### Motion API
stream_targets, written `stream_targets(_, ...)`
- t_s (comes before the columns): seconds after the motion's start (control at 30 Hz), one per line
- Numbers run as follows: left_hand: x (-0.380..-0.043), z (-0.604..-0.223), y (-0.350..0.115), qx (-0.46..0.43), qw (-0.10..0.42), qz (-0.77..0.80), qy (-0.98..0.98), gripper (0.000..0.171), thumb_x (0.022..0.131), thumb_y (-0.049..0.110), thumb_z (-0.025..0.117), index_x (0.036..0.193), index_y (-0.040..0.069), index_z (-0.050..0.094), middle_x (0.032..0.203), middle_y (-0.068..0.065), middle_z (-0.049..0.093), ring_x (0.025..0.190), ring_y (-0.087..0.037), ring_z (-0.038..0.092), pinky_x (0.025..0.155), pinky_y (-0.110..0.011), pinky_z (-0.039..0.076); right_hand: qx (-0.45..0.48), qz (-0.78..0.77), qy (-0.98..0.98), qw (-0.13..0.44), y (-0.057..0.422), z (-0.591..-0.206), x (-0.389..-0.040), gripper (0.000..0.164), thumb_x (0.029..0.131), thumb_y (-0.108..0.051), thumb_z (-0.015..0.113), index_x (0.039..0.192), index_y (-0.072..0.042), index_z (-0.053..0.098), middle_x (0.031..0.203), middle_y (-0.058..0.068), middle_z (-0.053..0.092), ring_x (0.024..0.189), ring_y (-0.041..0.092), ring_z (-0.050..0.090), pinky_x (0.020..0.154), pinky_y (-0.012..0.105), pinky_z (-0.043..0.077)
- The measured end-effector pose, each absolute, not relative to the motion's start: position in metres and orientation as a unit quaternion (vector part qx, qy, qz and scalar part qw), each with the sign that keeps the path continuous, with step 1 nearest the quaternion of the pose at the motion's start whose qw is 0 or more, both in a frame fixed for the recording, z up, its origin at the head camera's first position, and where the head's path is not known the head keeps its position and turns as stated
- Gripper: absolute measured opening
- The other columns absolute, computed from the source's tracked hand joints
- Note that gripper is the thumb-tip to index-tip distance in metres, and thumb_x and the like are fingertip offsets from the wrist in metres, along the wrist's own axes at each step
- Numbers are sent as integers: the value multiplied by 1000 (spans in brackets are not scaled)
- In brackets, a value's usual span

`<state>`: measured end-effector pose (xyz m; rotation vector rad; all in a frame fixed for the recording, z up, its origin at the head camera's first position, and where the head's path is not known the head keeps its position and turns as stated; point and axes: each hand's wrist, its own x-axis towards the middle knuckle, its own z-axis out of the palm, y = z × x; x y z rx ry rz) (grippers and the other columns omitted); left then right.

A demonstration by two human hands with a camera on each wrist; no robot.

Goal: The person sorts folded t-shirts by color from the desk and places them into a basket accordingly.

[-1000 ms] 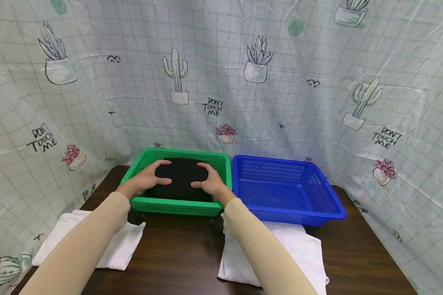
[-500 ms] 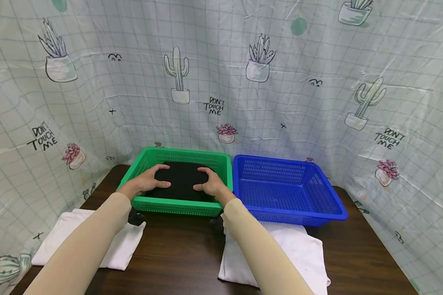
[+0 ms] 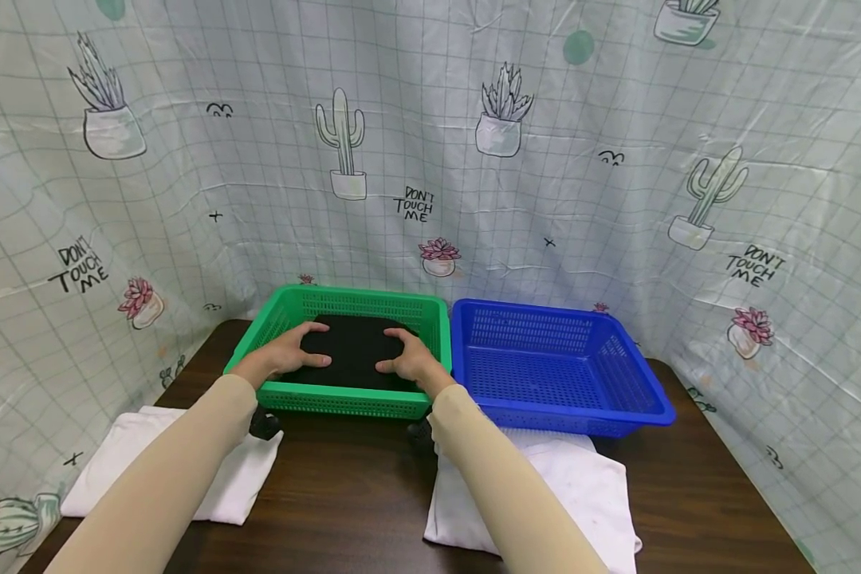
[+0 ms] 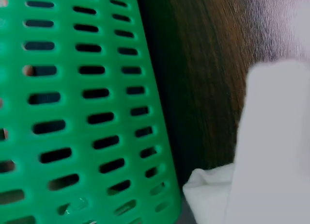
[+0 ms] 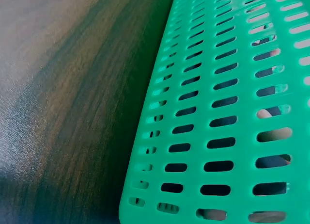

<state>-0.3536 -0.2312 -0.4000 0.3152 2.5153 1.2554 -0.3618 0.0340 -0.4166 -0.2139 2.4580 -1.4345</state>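
Observation:
A folded black cloth (image 3: 355, 351) lies inside the green basket (image 3: 344, 396) in the head view. My left hand (image 3: 283, 353) holds its left side and my right hand (image 3: 414, 360) its right side. On each hand the thumb and index finger show spread over the black surface; the other fingers are mostly hidden. Both wrists cross the basket's front rim. In the left wrist view the perforated green basket wall (image 4: 106, 105) fills the left half, with bits of skin seen through its slots. The right wrist view shows the basket wall (image 5: 198, 107) too, hiding most of the hand.
A blue basket (image 3: 531, 383) stands to the right of the green one. White folded cloths lie on the brown table (image 3: 344, 494): one at left (image 3: 222, 486), more at right (image 3: 574, 486), under the right sleeve. A patterned curtain (image 3: 402, 143) hangs behind.
Both hands and the black cloth have sunk slightly lower into the green basket since a second ago. Over the last half second they stay nearly still; the head view shifts a little.

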Motion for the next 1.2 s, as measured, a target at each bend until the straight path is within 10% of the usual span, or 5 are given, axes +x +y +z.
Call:
stream_targets(0.53, -334, -352, -236, 135, 83, 341, 927, 71, 105, 20, 69, 163, 1, 33, 157, -39, 36, 139, -57, 44, 103, -63, 50, -177, -464, 844, 202, 69, -354, -339, 79, 101, -15, 75, 167, -21, 34, 176, 12, 20, 160, 39, 24, 121, 60, 37)
stream_targets(1.2, -225, -349, -157, 236, 14, 459, 856, 49, 103, 21, 73, 149, 19, 56, 135, -11, 65, 116, -25, 67, 98, -40, 59, -216, -477, 841, 133, 266, -301, -223, 71, 102, -26, 75, 163, -30, 38, 163, 12, 44, 147, 42, 48, 108, 51, 53)
